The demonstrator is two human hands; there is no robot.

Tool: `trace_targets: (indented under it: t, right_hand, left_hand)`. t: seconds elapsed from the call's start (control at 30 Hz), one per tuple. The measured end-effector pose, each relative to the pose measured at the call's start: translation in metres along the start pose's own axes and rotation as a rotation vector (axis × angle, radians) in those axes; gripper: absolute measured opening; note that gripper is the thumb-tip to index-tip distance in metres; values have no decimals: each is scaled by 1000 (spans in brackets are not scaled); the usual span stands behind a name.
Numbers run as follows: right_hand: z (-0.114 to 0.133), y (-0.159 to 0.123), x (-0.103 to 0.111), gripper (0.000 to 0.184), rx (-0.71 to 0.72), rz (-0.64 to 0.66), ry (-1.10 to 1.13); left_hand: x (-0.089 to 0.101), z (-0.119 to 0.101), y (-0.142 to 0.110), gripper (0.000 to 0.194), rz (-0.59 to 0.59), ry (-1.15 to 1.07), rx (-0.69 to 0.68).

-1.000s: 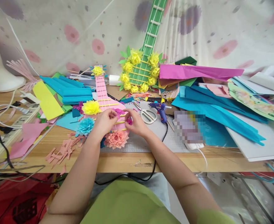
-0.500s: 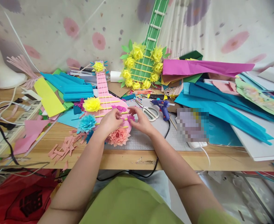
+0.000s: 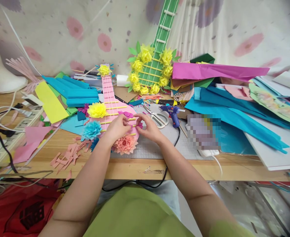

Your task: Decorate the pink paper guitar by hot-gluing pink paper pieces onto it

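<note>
— So, any read on that pink paper-covered toy guitar (image 3: 129, 111)? Lies where?

— On the grey cutting mat (image 3: 147, 148), near the front edge of the wooden tabletop (image 3: 135, 168), neck pointing away, body beneath both hands. Looks light, probably card or foam board; likely stiff across the body, weaker along the slim neck.

— And the grip?

— With the right hand (image 3: 149, 130), thumb and fingertips together on a magenta paper piece (image 3: 140, 125). With the left hand (image 3: 115, 129), fingers curled in close, near another magenta cutout (image 3: 127, 114); cannot tell if clamped on anything.

— Fragile spots?

— Mostly around the rim: yellow flower (image 3: 97, 110), light blue flower (image 3: 91, 130), coral flower (image 3: 125, 144). Likely easy to crush, poor as handles. Same caution for the thin strings and yellow sticks (image 3: 116, 107); could snag or peel off.

— Then take hold where?

— Best by the bare pink edge at upper right, or flat from underneath, neck supported.

— And for the magenta piece?

— Likely soft, nearly weightless, quick to crease. Pinch lightly at the margin; more apt to bend than slip.
</note>
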State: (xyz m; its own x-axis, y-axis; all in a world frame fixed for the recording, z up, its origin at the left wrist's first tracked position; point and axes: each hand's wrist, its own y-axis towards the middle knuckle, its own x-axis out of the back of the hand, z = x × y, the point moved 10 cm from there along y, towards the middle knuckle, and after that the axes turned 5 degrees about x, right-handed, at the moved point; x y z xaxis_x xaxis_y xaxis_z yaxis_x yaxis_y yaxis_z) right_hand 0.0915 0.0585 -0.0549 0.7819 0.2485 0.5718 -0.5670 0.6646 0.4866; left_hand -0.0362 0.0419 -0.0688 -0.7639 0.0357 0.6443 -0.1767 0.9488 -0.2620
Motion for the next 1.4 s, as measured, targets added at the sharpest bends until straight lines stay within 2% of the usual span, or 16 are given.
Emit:
trace_targets:
  t: [0.17, 0.7, 1.03, 1.4]
  right_hand:
    - [-3, -3, 2, 45, -22, -15, 35]
    - [-6, -2, 1, 42, -35, -9, 40]
    - [-6, -1, 1, 42, -38, -8, 45]
    - [-6, -2, 1, 41, -53, -3, 37]
  left_hand:
    - [-3, -8, 0, 20, 9, 10, -19]
    - [-9, -14, 4, 21, 52, 156, 25]
    - [-12, -11, 13, 26, 41, 190, 28]
    - [-12, -13, 12, 23, 47, 147, -63]
